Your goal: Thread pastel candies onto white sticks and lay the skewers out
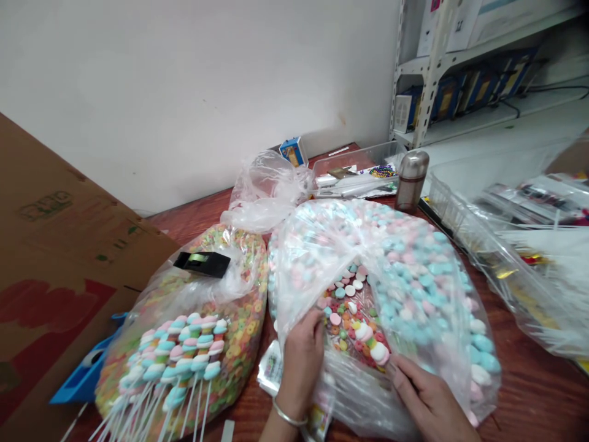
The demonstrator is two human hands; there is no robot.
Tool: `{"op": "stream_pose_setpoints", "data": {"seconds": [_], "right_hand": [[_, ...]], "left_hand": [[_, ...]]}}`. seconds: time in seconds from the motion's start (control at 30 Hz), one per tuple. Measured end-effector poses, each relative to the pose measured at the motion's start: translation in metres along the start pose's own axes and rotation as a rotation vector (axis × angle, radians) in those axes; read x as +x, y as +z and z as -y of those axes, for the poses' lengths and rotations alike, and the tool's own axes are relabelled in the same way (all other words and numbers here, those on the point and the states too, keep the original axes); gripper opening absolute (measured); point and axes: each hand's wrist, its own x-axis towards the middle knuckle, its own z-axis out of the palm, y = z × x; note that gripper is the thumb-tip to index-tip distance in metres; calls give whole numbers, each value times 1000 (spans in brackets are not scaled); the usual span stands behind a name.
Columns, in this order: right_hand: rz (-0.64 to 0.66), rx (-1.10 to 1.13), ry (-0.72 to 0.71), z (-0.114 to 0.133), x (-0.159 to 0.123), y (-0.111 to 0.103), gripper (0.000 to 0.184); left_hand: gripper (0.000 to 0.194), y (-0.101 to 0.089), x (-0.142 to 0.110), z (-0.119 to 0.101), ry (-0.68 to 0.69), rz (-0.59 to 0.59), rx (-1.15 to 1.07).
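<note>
A large clear bag (414,294) of blue, pink and white marshmallows lies in front of me. Its plastic parts at the middle over loose marshmallows (350,290) and coloured ring candies (343,344). My left hand (301,353), a bangle at its wrist, is closed at the left edge of this opening; what its fingertips pinch is hidden. My right hand (426,393) is closed at the lower end of a candy skewer (370,344), which has white and pink marshmallows with rings between them and points up-left over the candies.
At left, several finished marshmallow skewers (184,350) rest on a bag of ring candies (246,325), beside a black tape dispenser (202,264). A blue dispenser (89,374) and cardboard box (69,245) stand further left. Behind are a steel flask (411,181) and plastic bins (488,258).
</note>
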Motion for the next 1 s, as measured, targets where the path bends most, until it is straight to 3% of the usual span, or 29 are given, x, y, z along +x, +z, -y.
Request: {"op": "stream_pose_setpoints", "data": {"seconds": [0.1,0.27,0.4,0.57,0.83,0.93,1.0], "right_hand": [[33,-27,2,-2,1,1,39],[74,-121,-6,-4,1,1,38],[105,-163,-17,-3,1,-1,39],[42,-142,-16,-1,1,4,37],[-31,-199,-107,11,3,4,34],[-7,-213,-200,23,10,-1,31],[35,-197,-217,28,14,-3,30]], "left_hand": [[15,5,-3,-3,121,123,214],[15,15,-2,-2,152,88,266],[15,15,0,-1,-37,66,-72],[23,17,4,-2,-326,243,-655],[30,22,6,-4,-413,338,-968],[24,22,5,-20,-501,296,-1173],[22,23,3,-32,-488,235,-1300]]}}
